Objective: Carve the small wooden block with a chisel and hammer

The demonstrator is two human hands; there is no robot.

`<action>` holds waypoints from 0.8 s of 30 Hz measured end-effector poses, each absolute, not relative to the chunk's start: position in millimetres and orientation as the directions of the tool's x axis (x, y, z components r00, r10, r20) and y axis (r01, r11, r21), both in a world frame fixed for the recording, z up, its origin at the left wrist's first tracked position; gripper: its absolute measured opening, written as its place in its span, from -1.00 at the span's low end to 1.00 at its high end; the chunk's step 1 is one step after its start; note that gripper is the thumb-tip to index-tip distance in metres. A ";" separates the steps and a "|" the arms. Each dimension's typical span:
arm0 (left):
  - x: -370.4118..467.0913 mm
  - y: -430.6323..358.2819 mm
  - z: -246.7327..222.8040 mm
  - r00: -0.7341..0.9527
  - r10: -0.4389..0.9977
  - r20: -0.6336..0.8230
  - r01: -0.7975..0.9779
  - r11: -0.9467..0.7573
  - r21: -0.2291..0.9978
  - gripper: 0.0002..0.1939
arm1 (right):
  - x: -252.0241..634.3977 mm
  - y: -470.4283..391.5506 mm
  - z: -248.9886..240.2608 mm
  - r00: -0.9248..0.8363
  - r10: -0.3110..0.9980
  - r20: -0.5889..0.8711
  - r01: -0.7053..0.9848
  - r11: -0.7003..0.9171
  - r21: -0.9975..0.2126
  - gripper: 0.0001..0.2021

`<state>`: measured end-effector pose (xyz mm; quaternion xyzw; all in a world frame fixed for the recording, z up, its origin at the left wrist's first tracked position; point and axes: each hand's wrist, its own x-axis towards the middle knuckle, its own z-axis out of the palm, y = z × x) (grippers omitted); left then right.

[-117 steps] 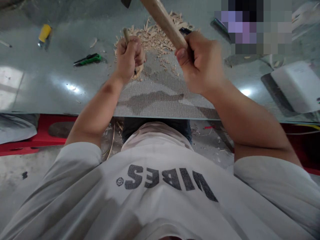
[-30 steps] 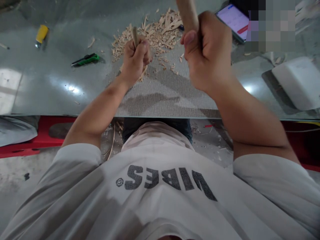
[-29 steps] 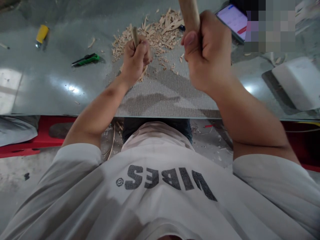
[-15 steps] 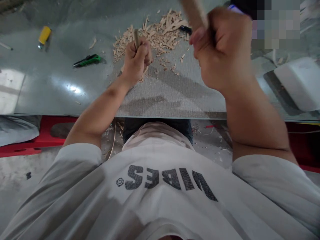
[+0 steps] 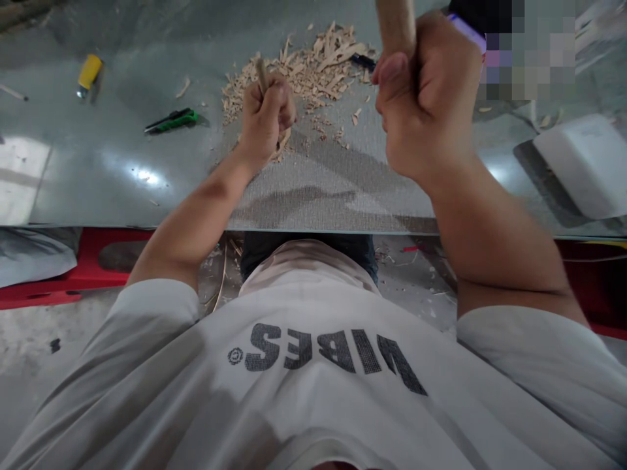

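My left hand (image 5: 267,117) is wrapped round a thin wooden handle (image 5: 262,75) that sticks up out of the fist. Under this hand, at the mat, a bit of pale wood (image 5: 283,142) shows; most of it is hidden. Raised nearer the camera, my right hand (image 5: 426,98) grips a thick wooden stick (image 5: 396,26), whose far end is outside the picture. Pale wood shavings (image 5: 318,65) lie heaped just beyond my left hand, on a grey textured mat (image 5: 333,196).
On the glassy tabletop (image 5: 108,156) lie a green and black cutter (image 5: 171,121) and a yellow tool (image 5: 89,75) at the left. A dark tool (image 5: 363,62) touches the shavings. A white block (image 5: 582,166) stands at the right.
My right hand has shifted slightly left, and its stick is now more upright in view. The thin handle in my left hand leans a little further left.
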<state>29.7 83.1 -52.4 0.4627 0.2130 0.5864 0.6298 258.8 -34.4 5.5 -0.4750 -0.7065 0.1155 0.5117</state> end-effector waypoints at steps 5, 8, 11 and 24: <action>30.3 85.2 -46.9 0.178 0.909 0.376 -0.495 -0.248 0.833 -0.39 | 258.7 -37.9 5.5 -0.096 0.770 0.631 0.599 0.551 -0.580 -0.44; 33.8 85.1 -45.7 0.145 0.932 0.331 -0.506 -0.217 0.835 -0.40 | 258.6 -40.1 7.4 -0.111 0.800 0.590 0.639 0.512 -0.574 -0.62; 34.1 81.1 -43.6 0.192 0.936 0.296 -0.507 -0.163 0.847 -0.42 | 258.8 -40.6 7.9 -0.112 0.805 0.582 0.640 0.507 -0.578 -0.66; 31.6 82.3 -48.6 0.258 0.891 0.374 -0.516 -0.200 0.833 -0.43 | 256.0 -45.8 18.8 -0.145 0.882 0.449 0.706 0.410 -0.577 -0.70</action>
